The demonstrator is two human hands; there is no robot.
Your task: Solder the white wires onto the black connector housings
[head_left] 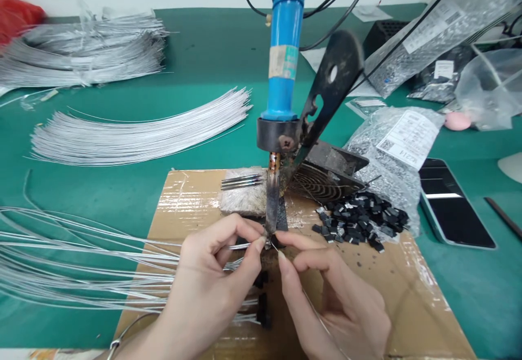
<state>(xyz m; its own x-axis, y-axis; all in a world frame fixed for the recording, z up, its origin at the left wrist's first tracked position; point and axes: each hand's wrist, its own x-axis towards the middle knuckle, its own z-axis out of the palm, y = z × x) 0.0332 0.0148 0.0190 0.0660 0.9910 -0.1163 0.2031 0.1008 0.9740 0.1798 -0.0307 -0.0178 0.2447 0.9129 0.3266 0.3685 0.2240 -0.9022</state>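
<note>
A blue-handled soldering iron [283,66] is held tip-down in a black stand [326,82]. Close to its tip, my left hand [222,273] is closed in a pinch on a thin white wire [240,246]. What sits at the wire's end is mostly hidden by my fingertips. Facing it from the right, my right hand [330,289] pinches a thin silvery wire [316,312] that trails down across the palm. Under my left hand lie white wires with black connectors [263,311] on their ends. All this is over a cardboard sheet [196,191].
Small black connectors [362,218] are heaped right of the iron, beside a plastic bag [391,131] and a phone [457,205]. Bundles of white wires [142,131] lie on the green mat at left. A pad with metal rods [242,183] rests behind my left hand.
</note>
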